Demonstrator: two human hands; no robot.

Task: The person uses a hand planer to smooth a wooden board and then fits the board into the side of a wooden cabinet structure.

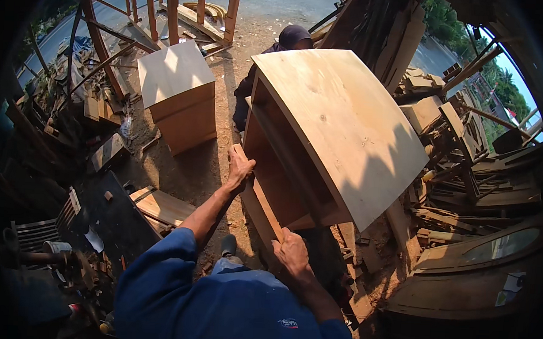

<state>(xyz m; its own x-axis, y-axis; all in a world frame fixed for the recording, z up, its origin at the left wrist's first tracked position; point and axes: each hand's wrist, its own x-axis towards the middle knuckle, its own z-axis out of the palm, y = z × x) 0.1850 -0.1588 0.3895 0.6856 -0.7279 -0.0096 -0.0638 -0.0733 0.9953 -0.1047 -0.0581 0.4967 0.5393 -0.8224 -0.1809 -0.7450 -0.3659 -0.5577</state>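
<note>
A wooden cabinet (341,124) with a pale plywood top stands in front of me, its open side toward my hands. At the lower part of that opening is what looks like a wooden drawer (260,201), its front panel facing me. My left hand (239,169) is closed round the panel's far left end. Nearer to me, my right hand (292,251) grips the other end, fingers curled over the top edge. How far the drawer reaches into the cabinet is hidden by the top.
Behind the cabinet crouches another person (290,40), mostly hidden. A smaller wooden cabinet (180,100) stands to the left. Wooden frames (169,11) rise at the far left. Planks and offcuts (467,192) crowd the right, and a dark board (112,216) lies at the left.
</note>
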